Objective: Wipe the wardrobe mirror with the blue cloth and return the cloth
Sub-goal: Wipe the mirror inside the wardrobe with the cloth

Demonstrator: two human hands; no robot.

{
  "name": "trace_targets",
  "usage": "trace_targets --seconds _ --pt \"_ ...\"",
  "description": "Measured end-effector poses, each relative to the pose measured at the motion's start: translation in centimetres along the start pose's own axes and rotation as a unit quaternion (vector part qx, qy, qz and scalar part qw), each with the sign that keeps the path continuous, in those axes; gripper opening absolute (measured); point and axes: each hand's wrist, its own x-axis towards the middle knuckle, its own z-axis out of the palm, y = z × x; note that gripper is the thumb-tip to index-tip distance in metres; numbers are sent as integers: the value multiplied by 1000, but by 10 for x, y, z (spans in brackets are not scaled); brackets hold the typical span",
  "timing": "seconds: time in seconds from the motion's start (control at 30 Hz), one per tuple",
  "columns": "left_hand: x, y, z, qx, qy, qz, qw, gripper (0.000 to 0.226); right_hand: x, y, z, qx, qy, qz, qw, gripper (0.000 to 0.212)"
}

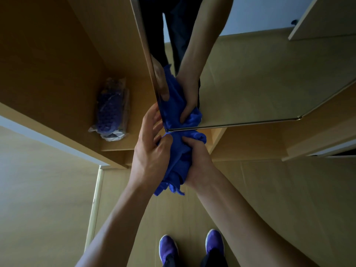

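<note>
Beside mirror [250, 78]: wrapped bundle [112, 110] on wardrobe shelf [115, 145]
Cloth [178, 160]: blue, bunched
Hands: left hand [152, 151], right hand [196, 160] both clasp cloth

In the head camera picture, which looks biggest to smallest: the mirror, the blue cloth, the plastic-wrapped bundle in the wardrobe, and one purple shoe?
1. Mirror
2. Blue cloth
3. Plastic-wrapped bundle
4. Purple shoe

The cloth and bundle look nearly alike, and the cloth is nearer the camera and bunched, so their order is unsure.

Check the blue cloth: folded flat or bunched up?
Bunched. The blue cloth is crumpled into a wad between the left hand and right hand, loose ends hanging below.
</note>
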Motion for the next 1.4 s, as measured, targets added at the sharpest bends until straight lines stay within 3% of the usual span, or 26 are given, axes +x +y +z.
trace_targets --seconds 0.13,0.33,0.53,0.63,0.8,1.07,1.4 --pt "2 0 3 -6 19 -9 1000 66 -3 -20 -16 -6 15 -10 1000 45" --pt "7 0 13 -10 45 -26 999 70 -15 -55 -54 12 20 -109 994 30" --pt "0 -1 22 -7 37 -50 998 73 -24 -66 -77 41 26 -138 989 29" --pt "0 -1 22 -13 31 -52 998 73 -21 -55 -70 19 47 -115 992 26" --pt "0 -1 22 -9 16 -46 999 73 -5 -28 -30 -36 77 -48 995 43" --pt "3 -8 19 -2 7 -33 999 76 -6 -26 -27 -13 42 -26 999 52" --pt "1 -10 48 -38 70 -64 995 89 -41 -97 -103 12 31 -153 988 31"
